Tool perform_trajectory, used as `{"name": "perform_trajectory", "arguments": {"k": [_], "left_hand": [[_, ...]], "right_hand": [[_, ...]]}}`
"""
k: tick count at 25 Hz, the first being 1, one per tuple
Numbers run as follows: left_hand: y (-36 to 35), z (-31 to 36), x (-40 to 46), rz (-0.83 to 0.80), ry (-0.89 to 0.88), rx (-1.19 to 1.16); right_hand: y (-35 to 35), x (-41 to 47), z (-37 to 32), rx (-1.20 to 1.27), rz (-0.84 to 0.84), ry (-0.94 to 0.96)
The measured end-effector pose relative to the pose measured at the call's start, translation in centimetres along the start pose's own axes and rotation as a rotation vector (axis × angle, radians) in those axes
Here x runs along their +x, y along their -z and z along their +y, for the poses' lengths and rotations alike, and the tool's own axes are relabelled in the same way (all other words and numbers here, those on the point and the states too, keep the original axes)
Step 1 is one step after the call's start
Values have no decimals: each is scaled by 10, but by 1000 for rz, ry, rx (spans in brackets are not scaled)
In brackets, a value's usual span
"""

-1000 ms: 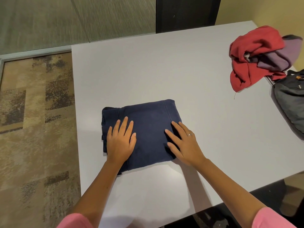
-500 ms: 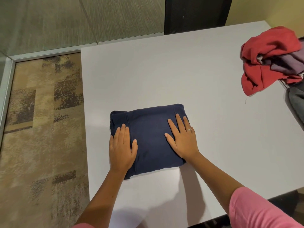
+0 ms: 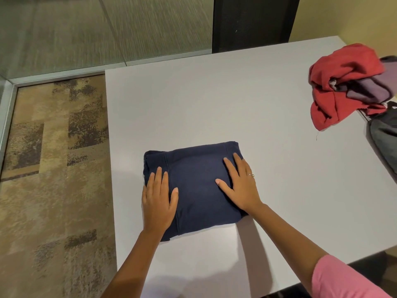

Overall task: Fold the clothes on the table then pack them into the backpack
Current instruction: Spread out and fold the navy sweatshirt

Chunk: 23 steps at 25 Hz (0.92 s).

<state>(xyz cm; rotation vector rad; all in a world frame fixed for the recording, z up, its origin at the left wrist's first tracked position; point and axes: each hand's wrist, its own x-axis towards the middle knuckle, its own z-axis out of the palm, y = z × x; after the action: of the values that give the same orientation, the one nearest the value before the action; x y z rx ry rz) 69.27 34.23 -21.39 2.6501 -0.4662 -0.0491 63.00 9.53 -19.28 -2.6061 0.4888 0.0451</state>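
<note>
Pressing flat with straight, spread fingers, the left hand (image 3: 158, 203) and the right hand (image 3: 241, 186) rest on the folded navy-blue fabric garment (image 3: 193, 188), which lies near the front-left part of the white rectangular table (image 3: 214, 100). A crumpled red and purple pile of clothes (image 3: 345, 87) sits at the table's right edge, touching the grey fabric backpack (image 3: 384, 138).

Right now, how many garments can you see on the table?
3: a folded navy garment under both hands, and a crumpled red one tangled with a purple one at the right edge. More may be hidden there.
</note>
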Motion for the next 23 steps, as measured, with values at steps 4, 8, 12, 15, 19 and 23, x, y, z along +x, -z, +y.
{"name": "perform_trajectory", "arguments": {"k": [4, 8, 12, 15, 19, 23], "left_hand": [[14, 5, -8, -38, 480, -444], [44, 2, 3, -225, 730, -728], [65, 10, 12, -382, 855, -988], [67, 27, 9, -284, 903, -1042], [75, 53, 10, -182, 1025, -1242], [84, 68, 9, -194, 1015, -1405]], "right_hand": [[21, 3, 12, 547, -55, -354], [17, -10, -2, 100, 36, -232], [4, -52, -52, -72, 135, 202], [-4, -85, -78, -41, 84, 413], [1, -110, -87, -198, 50, 470], [17, -97, -73, -142, 233, 461]]}}
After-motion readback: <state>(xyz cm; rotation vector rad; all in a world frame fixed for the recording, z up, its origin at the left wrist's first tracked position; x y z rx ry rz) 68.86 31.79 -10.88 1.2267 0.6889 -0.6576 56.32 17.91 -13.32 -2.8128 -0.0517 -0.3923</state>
